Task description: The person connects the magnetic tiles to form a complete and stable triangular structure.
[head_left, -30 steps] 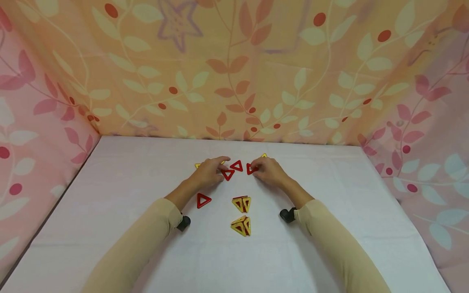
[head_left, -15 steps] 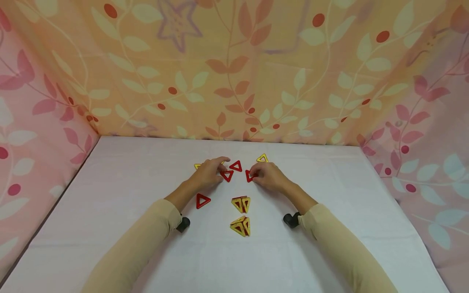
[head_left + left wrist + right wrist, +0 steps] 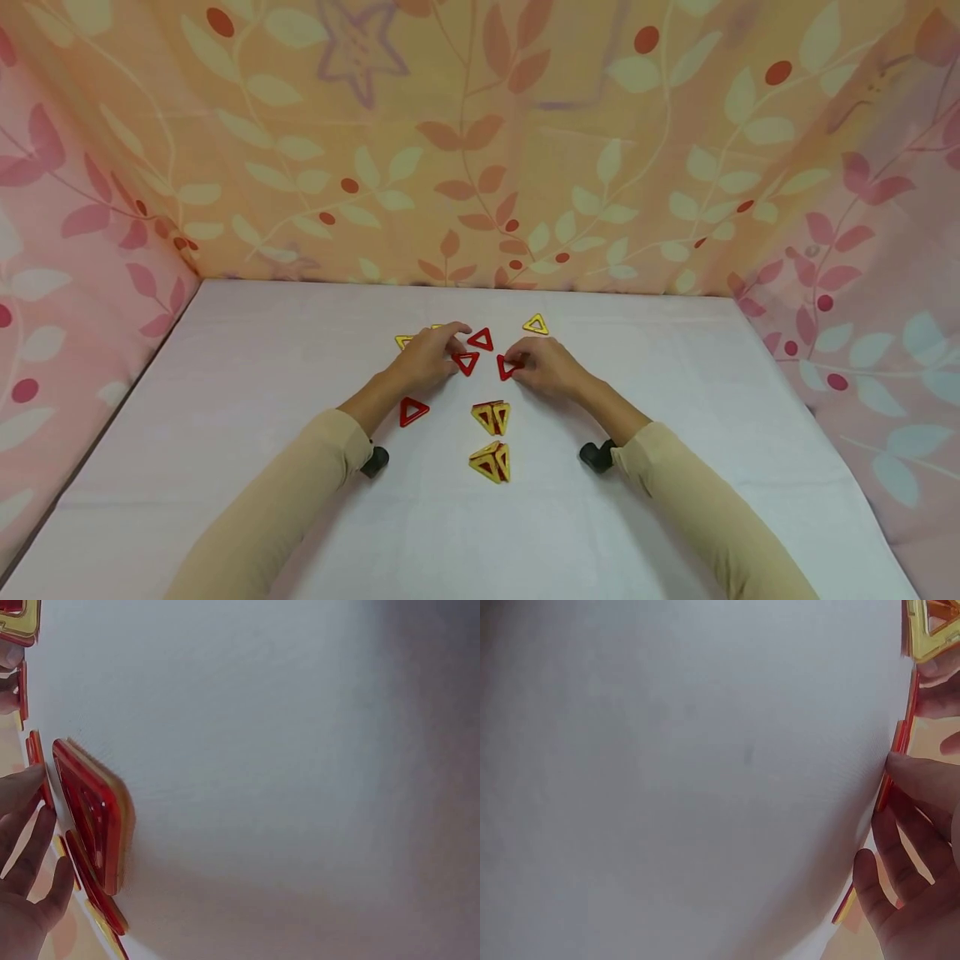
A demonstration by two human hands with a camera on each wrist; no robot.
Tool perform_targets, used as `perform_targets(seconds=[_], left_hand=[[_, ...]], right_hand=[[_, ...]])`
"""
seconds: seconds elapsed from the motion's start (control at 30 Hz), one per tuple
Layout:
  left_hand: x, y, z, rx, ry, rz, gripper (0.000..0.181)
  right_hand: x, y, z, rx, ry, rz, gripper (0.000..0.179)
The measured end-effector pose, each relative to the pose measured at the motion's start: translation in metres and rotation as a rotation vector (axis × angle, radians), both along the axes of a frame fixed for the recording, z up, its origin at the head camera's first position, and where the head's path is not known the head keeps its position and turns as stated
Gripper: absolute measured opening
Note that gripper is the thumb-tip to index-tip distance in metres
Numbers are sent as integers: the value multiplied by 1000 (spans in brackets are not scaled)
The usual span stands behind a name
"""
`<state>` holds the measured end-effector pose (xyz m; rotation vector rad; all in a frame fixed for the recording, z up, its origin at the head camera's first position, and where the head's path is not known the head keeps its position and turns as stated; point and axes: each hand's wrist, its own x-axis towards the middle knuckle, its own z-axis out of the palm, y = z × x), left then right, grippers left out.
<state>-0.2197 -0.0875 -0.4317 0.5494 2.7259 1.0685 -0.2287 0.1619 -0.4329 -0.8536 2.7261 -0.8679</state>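
My left hand [image 3: 426, 358] pinches the edge of a red triangular magnetic tile [image 3: 467, 362], low over the white tabletop. To its right, my right hand [image 3: 546, 365] holds another red triangular tile [image 3: 505, 367] between thumb and fingers. The two tiles are a short gap apart. Just behind them lies a third red triangle [image 3: 481, 338]. The left wrist view shows the left thumb and a fingertip at the tile's edge [image 3: 35, 746]. In the right wrist view, the right thumb rests on its tile [image 3: 889, 791], which is seen edge-on.
Two yellow-and-red triangular builds, one farther [image 3: 492, 418] and one nearer [image 3: 491, 463], stand in front of the hands. A red triangle [image 3: 412, 412] lies by the left forearm. Yellow triangles lie behind the right hand [image 3: 536, 324] and partly hidden behind the left [image 3: 403, 342]. Patterned cloth walls [image 3: 465, 167] enclose the table.
My right hand has drawn its red tile nearer and slightly left, uncovering the yellow triangle behind it. My left hand has stayed almost in place with its tile.
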Motion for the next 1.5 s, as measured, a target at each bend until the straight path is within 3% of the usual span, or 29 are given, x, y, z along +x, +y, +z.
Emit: perform_targets(seconds=[0.53,1.03,1.5], left_hand=[[4,6,3,-2,6,-19,60],[4,17,2,-28,24,-13,58],[7,18,2,-34,26,-2,60]], right_hand=[[1,-7,-5,-2,-18,19,24],[1,-15,-3,-16,22,64,26],[-2,-13,0,-21,-28,74,33]])
